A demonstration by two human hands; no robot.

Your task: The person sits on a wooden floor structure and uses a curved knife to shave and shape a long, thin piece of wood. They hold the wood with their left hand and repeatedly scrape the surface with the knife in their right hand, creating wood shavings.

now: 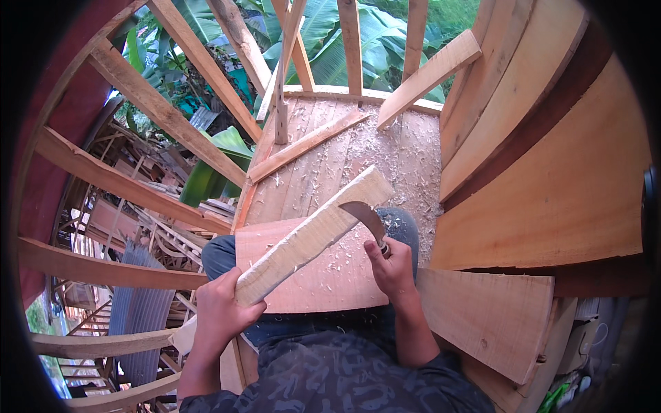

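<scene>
Pale wooden floor planks [344,155] are lying under a scatter of curled wood shavings [406,158], high on an unfinished timber frame with open diagonal beams [165,110] on the left and broad green banana leaves [358,55] showing beyond. Wide pale boards [551,186] are leaning along the right side.

The person is sitting with a flat reddish-brown board [323,275] resting across the lap, shavings lying on it. The left hand [219,311] is closing fully around the lower end of a long, narrow, pale cream plank [313,237], which is slanting up and away to the right over the lap board. Its upper face is looking rough and freshly cut, with fine ripple marks running across it, and its far end is squared off.

The right hand [391,268] is gripping the handle of a curved dark-metal blade [365,215], fingers wrapped tight. The blade is arching up and to the left, its tip sitting right at the right-hand edge of the pale plank, about midway along; whether metal is touching wood cannot be told.
</scene>
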